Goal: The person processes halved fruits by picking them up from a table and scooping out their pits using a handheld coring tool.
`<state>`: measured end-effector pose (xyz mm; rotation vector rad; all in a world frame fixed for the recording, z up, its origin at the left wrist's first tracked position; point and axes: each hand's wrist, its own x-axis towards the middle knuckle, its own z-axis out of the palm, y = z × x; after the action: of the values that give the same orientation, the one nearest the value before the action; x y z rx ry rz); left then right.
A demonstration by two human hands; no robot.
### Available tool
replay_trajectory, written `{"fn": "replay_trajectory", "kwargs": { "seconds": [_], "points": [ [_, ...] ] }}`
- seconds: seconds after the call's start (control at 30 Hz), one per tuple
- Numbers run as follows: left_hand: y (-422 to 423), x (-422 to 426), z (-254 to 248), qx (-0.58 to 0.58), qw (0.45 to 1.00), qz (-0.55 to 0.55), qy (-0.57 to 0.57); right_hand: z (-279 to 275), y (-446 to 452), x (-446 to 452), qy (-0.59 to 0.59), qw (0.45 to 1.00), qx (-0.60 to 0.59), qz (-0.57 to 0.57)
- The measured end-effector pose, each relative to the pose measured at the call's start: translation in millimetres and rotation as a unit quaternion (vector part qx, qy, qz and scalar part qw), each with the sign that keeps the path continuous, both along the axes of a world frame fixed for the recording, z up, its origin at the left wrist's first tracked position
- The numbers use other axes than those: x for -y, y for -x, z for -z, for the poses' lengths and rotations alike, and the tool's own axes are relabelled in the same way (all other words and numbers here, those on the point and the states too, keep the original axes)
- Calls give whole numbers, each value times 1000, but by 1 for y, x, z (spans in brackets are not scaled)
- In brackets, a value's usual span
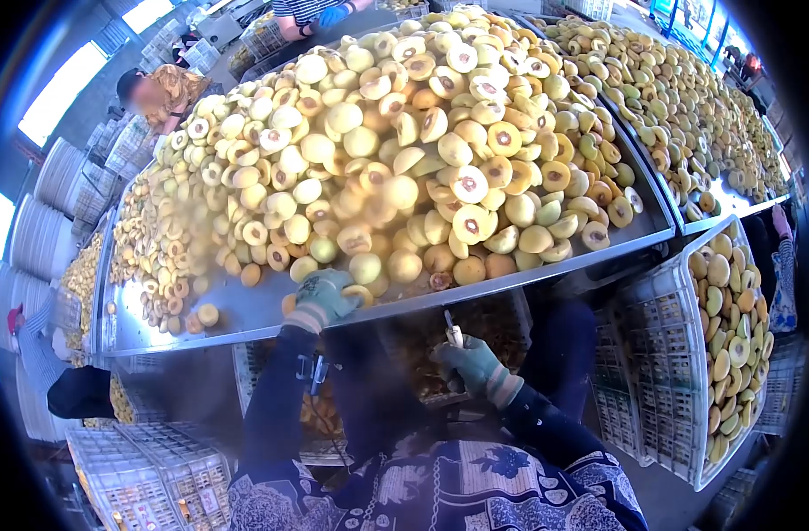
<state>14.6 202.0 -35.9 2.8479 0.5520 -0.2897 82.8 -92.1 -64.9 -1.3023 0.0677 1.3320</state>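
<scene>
Green-gloved left hand (pixel 325 297) at the near edge of the metal table (pixel 546 273), fingers curled by a yellow fruit piece (pixel 360 295); can't tell if that grip pinches it. Right hand (pixel 471 365) closed round a white-handled tool (pixel 456 335), thin tip up toward the table edge. Fruit piece lies forward and left of the tool; left hand nearer. Piece's long axis unclear, glove covers part; tool tip shape too small to read.
</scene>
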Motion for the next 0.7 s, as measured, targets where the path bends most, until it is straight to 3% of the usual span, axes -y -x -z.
{"fn": "replay_trajectory", "kwargs": {
  "seconds": [0.07, 0.17, 0.23, 0.33, 0.4, 0.47, 0.57, 0.63, 0.7],
  "points": [
    [3, -1, -2, -3, 1000, 2, 21, -4, 2, -2, 1, 1000, -3, -7],
    [20, 4, 10, 217, 959, -114, 141, -25, 6, -2, -8, 1000, 1, -12],
    [29, 6, 22, 319, 894, -177, 261, -34, 10, -6, -46, 998, 35, -38],
    [27, 51, -6, 328, 772, -256, 481, -55, 16, -15, -109, 984, 121, -65],
    [25, 78, -16, 317, 761, -213, 524, -66, 14, -18, -85, 962, 239, -107],
    [11, 119, -24, 453, 681, -148, 556, -71, 14, -15, -69, 920, 364, -128],
    [12, 134, -20, 398, 640, -134, 644, -57, 15, -6, -62, 912, 388, -121],
    [11, 147, -3, 411, 690, -131, 582, -63, 14, 5, -40, 898, 415, -137],
    [8, 159, 2, 395, 671, -131, 613, -68, 12, 14, -21, 871, 469, -146]
  ]
}}
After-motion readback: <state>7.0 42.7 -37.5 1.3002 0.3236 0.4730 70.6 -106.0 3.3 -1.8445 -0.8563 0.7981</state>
